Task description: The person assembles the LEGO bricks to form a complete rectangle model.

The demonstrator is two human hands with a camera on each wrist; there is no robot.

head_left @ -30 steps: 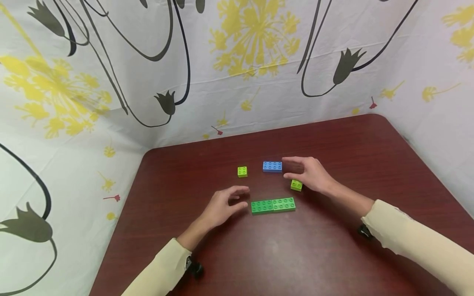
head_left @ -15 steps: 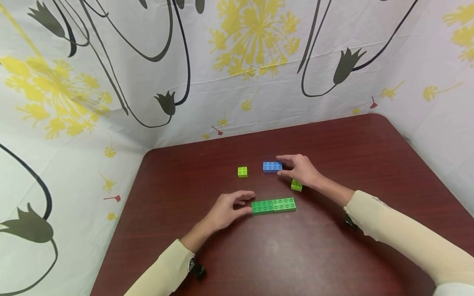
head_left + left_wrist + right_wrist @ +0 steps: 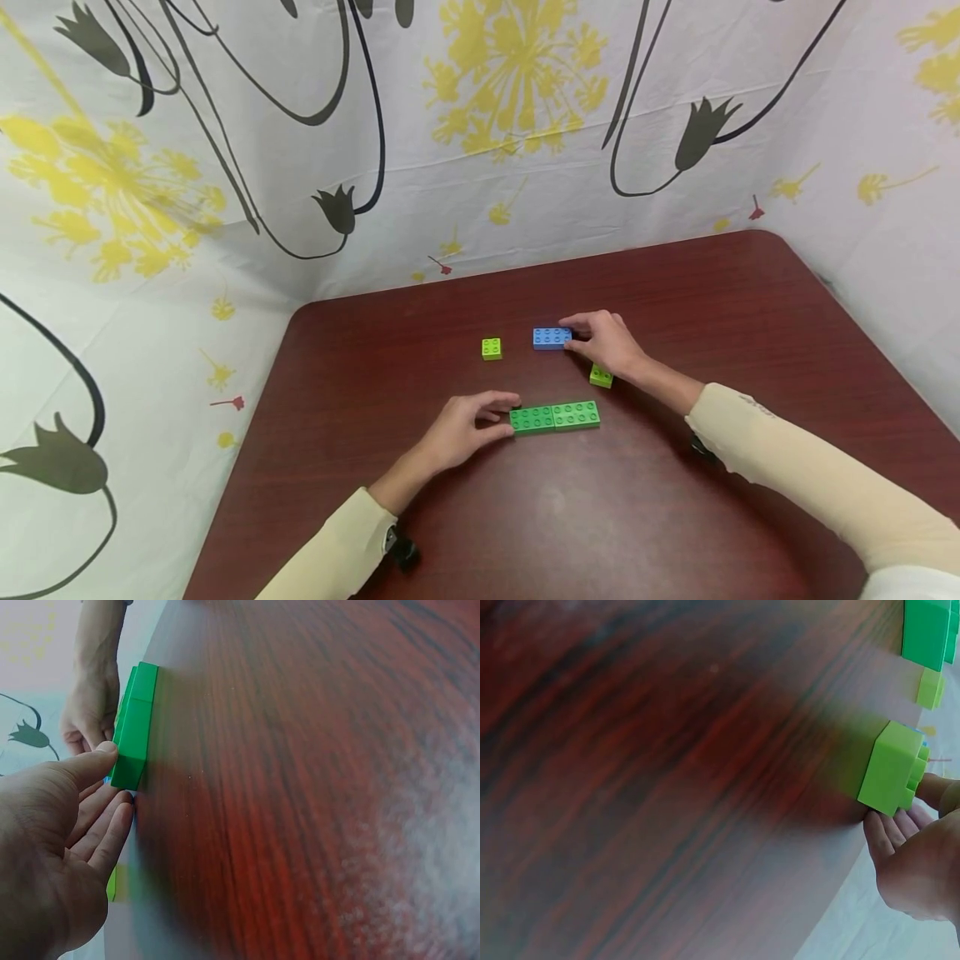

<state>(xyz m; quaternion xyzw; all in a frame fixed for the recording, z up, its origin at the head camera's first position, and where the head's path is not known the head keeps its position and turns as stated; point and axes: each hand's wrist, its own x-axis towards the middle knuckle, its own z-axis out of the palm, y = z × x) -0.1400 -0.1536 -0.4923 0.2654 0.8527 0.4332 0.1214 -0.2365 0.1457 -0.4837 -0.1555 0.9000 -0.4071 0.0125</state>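
Two green toy building bricks lie end to end on the table: a darker green brick (image 3: 532, 419) on the left, a lighter green brick (image 3: 576, 415) on the right. My left hand (image 3: 459, 432) grips the left end of the darker one, thumb on its near side, fingers on the far side; the left wrist view shows the thumb (image 3: 103, 750) against it. Farther back, my right hand (image 3: 609, 343) pinches the right end of a blue brick (image 3: 550, 338). Right wrist view: a lime brick (image 3: 892, 769) stands before that hand and hides most of the blue one.
One small lime brick (image 3: 491, 349) sits left of the blue brick. The other lies just under the right wrist, partly covered in the head view. A dark red-brown table (image 3: 360, 350) meets a flower-printed cloth (image 3: 420, 167) behind and at the sides.
My left hand has moved right and nearer, up to the darker green brick's end. My right hand has moved left onto the blue brick's end. The bricks have stayed in place.
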